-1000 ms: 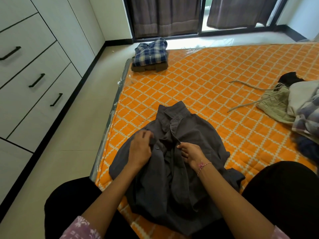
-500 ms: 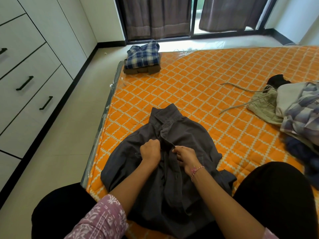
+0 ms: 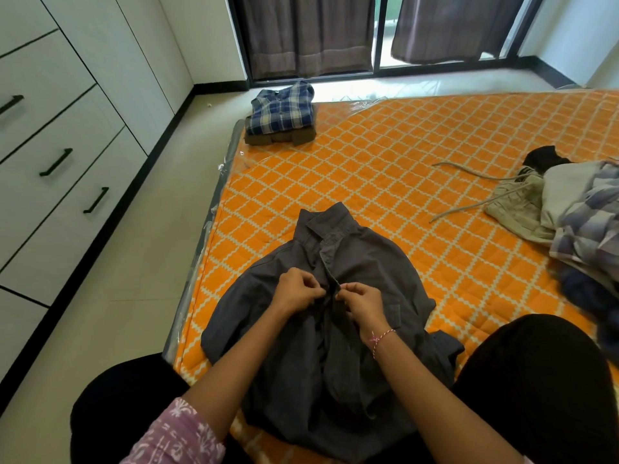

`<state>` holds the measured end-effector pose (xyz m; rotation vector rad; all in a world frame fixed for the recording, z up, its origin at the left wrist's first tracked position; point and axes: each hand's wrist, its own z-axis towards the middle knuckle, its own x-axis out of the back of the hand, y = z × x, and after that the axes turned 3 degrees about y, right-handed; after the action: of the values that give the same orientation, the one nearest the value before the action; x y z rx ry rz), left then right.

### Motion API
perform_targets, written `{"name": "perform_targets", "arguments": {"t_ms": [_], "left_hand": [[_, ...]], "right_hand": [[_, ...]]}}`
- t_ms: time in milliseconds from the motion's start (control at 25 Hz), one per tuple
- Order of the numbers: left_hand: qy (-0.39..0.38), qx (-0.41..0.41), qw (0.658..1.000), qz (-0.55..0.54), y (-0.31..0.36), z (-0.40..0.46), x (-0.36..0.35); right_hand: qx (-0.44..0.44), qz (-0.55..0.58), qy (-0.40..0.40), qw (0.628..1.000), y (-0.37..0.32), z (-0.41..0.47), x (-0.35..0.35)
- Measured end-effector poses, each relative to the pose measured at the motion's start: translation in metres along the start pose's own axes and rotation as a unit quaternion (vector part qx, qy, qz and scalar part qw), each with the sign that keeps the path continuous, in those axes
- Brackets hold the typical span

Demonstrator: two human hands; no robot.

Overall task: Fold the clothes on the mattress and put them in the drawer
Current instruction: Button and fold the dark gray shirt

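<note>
A dark grey collared shirt [image 3: 368, 262] lies face up on the orange patterned mattress [image 3: 385, 155], its collar pointing away from me. My left hand [image 3: 296, 291] and my right hand [image 3: 363, 301] meet at the shirt's front placket, each pinching one edge of the fabric. A folded blue plaid shirt [image 3: 283, 107] sits on top of a folded brown garment [image 3: 279, 138] at the mattress's far left corner. White drawers with black handles [image 3: 55, 162] line the left wall, all closed.
A heap of unfolded clothes [image 3: 576, 209] lies at the mattress's right side, with a beige garment whose drawstrings [image 3: 469, 174] trail toward the middle. My knees in black fabric frame the shirt. Pale floor runs between mattress and drawers. Curtains hang at the far window.
Both hands have come together at the shirt's placket; the left hand moved right from the shirt's left front. The camera view shifted slightly.
</note>
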<state>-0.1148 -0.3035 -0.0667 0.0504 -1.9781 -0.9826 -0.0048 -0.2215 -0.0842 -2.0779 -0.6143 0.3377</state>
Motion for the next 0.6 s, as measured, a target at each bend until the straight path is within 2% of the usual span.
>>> {"name": "perform_targets", "arguments": {"t_ms": [120,280,480,600], "left_hand": [[-0.036,0.010,0.991,-0.128,0.014,-0.008,0.017],[-0.029,-0.004,0.976,-0.216,0.027,-0.011,0.017],[-0.029,-0.066,0.977,-0.203,0.027,-0.018,0.009],[-0.014,-0.067,0.982,-0.173,0.027,-0.021,0.010]], "right_hand": [[0.084,-0.079,0.031,0.993,-0.009,-0.007,-0.001],[0.160,-0.144,0.060,0.975,-0.027,-0.019,0.002],[0.202,-0.140,0.103,0.964,-0.039,-0.029,0.010],[0.245,-0.202,0.088,0.944,-0.039,-0.036,0.012]]}}
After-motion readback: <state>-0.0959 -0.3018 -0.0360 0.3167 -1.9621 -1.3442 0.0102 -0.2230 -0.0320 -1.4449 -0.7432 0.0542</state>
